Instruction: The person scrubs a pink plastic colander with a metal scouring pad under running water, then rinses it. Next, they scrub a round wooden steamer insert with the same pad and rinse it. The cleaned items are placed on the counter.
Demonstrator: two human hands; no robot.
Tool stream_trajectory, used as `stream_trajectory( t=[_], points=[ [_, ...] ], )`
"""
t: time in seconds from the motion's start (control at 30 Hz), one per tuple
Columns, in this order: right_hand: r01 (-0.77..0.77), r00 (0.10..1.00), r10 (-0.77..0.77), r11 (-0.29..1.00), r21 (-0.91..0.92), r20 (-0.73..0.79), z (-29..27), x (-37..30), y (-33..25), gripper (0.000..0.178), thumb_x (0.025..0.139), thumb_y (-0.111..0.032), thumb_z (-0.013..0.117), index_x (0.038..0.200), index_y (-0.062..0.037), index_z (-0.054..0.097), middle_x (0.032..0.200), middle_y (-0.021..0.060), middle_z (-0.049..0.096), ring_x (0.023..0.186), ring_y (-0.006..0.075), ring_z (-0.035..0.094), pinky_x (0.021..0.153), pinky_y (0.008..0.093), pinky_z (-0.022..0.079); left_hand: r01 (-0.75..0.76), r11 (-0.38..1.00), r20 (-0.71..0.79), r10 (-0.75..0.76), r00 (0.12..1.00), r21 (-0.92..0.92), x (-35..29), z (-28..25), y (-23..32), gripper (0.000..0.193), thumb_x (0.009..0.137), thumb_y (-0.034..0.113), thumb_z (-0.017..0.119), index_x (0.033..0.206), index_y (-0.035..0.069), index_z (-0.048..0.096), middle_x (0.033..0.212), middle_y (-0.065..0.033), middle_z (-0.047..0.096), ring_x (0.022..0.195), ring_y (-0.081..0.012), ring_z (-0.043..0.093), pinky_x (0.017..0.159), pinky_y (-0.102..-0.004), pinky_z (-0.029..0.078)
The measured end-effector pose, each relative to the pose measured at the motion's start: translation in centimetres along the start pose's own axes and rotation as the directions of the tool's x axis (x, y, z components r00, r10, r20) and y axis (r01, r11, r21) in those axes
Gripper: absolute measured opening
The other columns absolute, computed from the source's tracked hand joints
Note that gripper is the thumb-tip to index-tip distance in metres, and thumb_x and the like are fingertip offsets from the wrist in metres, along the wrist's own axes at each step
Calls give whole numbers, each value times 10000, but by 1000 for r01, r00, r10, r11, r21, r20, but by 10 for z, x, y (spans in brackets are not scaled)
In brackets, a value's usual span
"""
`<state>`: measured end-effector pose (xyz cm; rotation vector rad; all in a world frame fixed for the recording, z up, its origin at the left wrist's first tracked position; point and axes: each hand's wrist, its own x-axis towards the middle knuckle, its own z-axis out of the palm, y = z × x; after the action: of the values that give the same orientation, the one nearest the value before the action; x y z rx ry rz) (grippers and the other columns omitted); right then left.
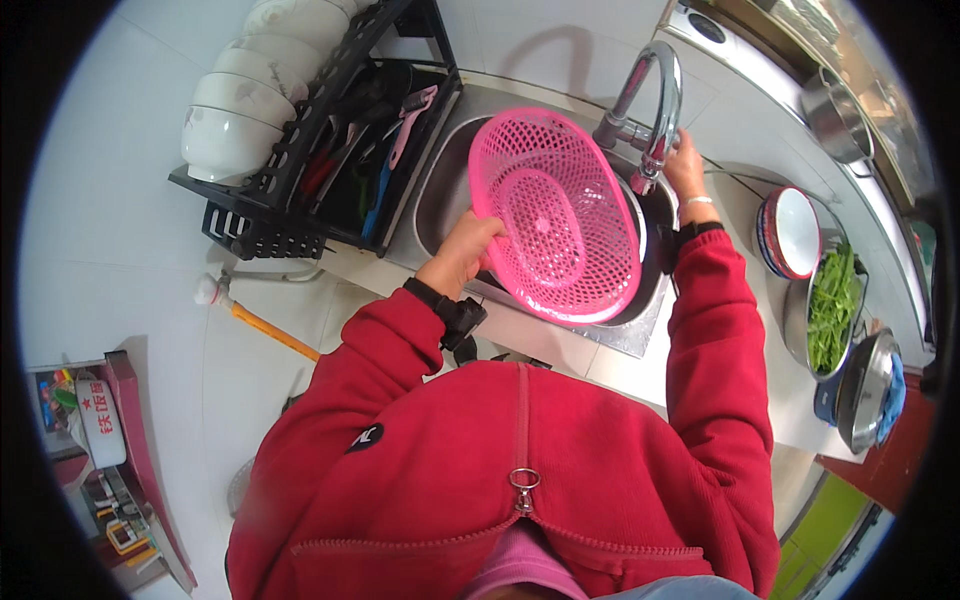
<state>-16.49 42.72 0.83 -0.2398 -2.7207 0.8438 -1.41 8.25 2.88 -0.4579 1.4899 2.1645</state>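
A pink oval plastic colander [541,226] is tilted over the steel sink [437,205], its perforated inside facing up. My left hand [463,252] grips the colander's left rim, thumb on the inner side. The chrome faucet [667,105] arches above the colander's right edge. Beside the spout, my right hand [686,172] is closed at the faucet's handle; the fingertips and most of the handle are hidden. No running water can be made out. Part of a pale round rim [637,222] shows in the sink, to the right of the colander.
At left stands a black dish rack [290,175] with white bowls [232,140] and utensils. On the right counter are stacked enamel bowls [797,232], green leafy vegetables [832,305] in a metal container and a metal bowl [866,390]. A pot [836,118] sits on the upper ledge.
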Motion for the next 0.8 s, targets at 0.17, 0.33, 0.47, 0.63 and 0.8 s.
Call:
stream_trajectory(
  t=[0.17,0.33,0.47,0.63,0.8],
  points=[
    [192,970,-191,981,4,153,15,44,8,361,848,-316,517,1021,-8,594,888,231,631,877,391,600,769,457,465,87,992,11,-86,996,-88,-13,11,-5,379,747,-16,473,1125,-33,498,1007,-144,599,783,-232,640,655,-361,562],
    [165,977,-172,984,59,130,27,60,25,303,796,-238,482,922,-22,653,830,223,636,845,379,615,757,422,475,103,971,-48,-116,992,-216,-14,14,-17,260,748,-8,497,1005,2,536,860,-84,591,697,-188,626,577,-318,552],
    [95,983,-121,978,186,137,44,72,46,326,787,-257,482,925,-19,658,867,240,629,871,386,607,772,420,469,159,957,5,-162,987,-241,-8,4,-23,438,744,-27,460,1180,-22,423,1052,-187,561,905,-296,600,793,-394,511],
    [-56,985,2,951,304,173,61,81,73,317,793,-254,525,954,-1,629,835,201,620,804,331,614,688,378,476,207,935,178,-160,971,-288,0,-8,-29,493,740,-44,421,1232,-41,386,1130,-235,542,1015,-346,569,917,-420,462],
    [-146,978,75,913,382,195,44,60,56,383,842,-279,566,1104,-1,536,847,108,609,753,221,635,618,322,499,261,925,314,-170,934,-276,0,-15,-24,397,772,-21,434,1169,-46,438,1114,-239,548,986,-335,585,898,-403,476]
  ],
)
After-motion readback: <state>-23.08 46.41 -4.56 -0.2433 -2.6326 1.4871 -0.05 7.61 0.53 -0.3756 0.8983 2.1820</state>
